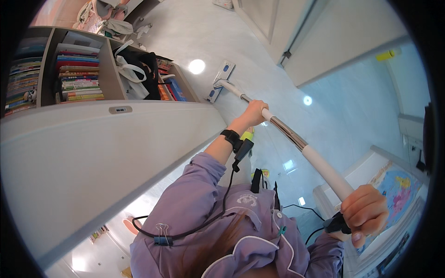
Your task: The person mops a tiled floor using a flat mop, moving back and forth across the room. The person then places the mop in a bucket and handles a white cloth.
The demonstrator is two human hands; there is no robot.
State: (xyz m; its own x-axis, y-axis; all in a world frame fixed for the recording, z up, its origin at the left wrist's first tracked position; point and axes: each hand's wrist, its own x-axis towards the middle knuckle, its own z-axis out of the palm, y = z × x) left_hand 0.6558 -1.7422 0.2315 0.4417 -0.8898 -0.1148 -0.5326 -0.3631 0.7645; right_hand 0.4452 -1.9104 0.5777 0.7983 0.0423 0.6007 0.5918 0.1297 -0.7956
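A flat mop with a white and steel telescopic pole [288, 133] slants across the view from lower right to upper middle. My left hand [255, 113] is wrapped around the pole at mid-length. My right hand [365, 212] grips the white upper end of the pole. Both wrists carry black straps with cables. The rectangular mop head [226, 70] rests on the pale glossy floor [264, 66], close to the end of a shelf unit. The white joint of the pole covers the middle of the mop head.
Left of me, a white panel [104, 146] with a socket [120, 109] borders open shelves holding books [80, 73] and bags [139, 74]. White doors [333, 41] stand at upper right. A colourful map [399, 194] lies beyond my right hand. Black cables hang near my body.
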